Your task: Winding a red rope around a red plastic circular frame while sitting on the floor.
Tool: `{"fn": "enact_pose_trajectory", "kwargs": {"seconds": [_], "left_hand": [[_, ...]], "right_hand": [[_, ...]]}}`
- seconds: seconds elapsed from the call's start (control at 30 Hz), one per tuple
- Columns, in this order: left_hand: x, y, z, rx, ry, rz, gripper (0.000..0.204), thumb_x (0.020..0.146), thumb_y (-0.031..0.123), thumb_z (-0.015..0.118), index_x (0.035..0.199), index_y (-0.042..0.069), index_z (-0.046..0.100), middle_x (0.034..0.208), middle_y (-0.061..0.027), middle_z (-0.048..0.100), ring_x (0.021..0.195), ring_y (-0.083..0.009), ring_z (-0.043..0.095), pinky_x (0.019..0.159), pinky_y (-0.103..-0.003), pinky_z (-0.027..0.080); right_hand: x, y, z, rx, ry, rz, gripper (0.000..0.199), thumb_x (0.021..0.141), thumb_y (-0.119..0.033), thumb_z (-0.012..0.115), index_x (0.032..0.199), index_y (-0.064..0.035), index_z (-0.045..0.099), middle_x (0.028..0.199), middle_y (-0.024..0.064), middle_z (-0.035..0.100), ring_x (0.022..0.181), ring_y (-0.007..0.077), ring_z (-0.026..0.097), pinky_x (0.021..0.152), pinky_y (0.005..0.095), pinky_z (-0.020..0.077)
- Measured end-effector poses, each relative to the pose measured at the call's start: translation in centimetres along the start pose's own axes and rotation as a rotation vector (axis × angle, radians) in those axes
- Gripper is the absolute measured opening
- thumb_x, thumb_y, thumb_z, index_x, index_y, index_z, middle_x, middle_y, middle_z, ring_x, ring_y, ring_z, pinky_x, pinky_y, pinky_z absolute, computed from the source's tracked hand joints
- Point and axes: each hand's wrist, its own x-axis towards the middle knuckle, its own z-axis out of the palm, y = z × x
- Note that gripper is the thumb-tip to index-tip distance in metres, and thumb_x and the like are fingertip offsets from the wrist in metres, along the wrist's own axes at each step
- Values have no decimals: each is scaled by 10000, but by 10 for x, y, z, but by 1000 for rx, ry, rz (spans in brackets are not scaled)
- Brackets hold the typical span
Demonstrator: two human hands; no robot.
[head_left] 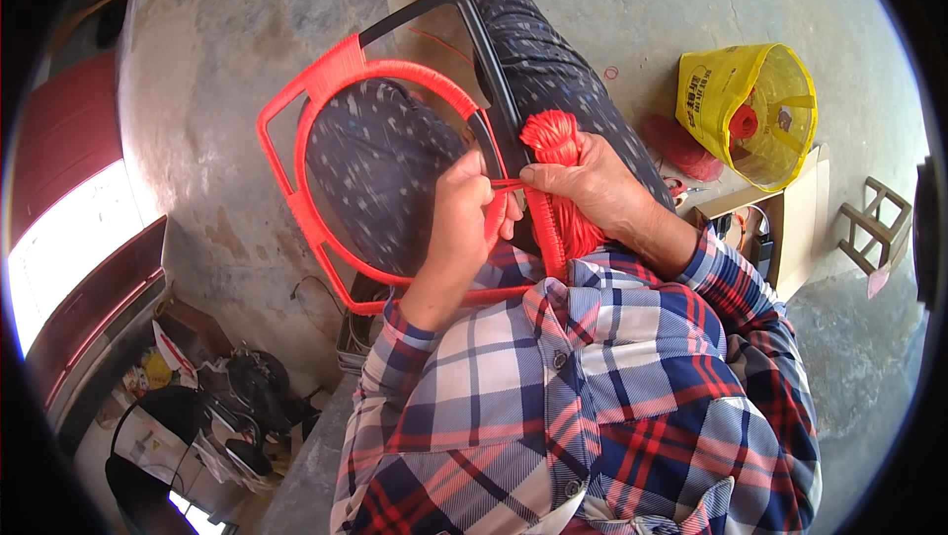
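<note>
Across my lap rests a frame with rounded corners and a round inner ring. Red cord is wound tightly round most of it, while its far right bars show bare black. My left hand is closed around the ring's right side, where the winding ends near bare black. A short taut stretch of red cord runs from there to my right hand, whose thumb and fingers pinch it. A thick bundle of red cord hangs under and beside my right hand, over the frame's right bar. My left fingertips are partly hidden.
On the concrete floor to the right lies a yellow bag with red cord inside. Near it are a red bundle, scissors, an open cardboard box and a small wooden stool. Assorted clutter fills the lower left.
</note>
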Motion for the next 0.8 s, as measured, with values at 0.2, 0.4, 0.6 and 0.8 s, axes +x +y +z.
{"fn": "enact_pose_trajectory", "kwargs": {"seconds": [0.2, 0.4, 0.6, 0.8], "left_hand": [[0, 1, 3, -168, 8, -15, 295, 738, 100, 385, 949, -36, 540, 723, -152, 598, 462, -201, 544, 374, -285, 441], [-2, 0, 6, -43, 12, 23, 235, 741, 80, 378, 890, -23, 528, 716, -149, 594, 459, -191, 533, 380, -286, 459], [-7, -3, 5, 138, 83, 90, 200, 737, 63, 393, 865, -16, 525, 709, -152, 592, 481, -188, 534, 401, -285, 472], [-1, -2, -5, -158, -51, -5, 273, 760, 87, 430, 985, -31, 529, 793, -158, 630, 535, -188, 581, 414, -290, 489]], "right_hand": [[-4, -12, 5, -15, -65, -21, 60, 866, -4, 614, 923, 5, 599, 764, 71, 659, 681, 124, 626, 657, 280, 524], [-6, -5, 3, -94, 15, -18, 85, 857, -13, 627, 937, 6, 606, 776, 48, 659, 694, 99, 615, 668, 267, 520], [-8, -13, 8, -194, -6, -13, 99, 839, 10, 615, 937, 5, 608, 809, 31, 655, 717, 81, 599, 689, 261, 514], [-8, -7, 6, -220, -54, -116, 129, 830, 39, 587, 952, -2, 595, 817, 37, 651, 731, 87, 597, 716, 265, 512]]}}
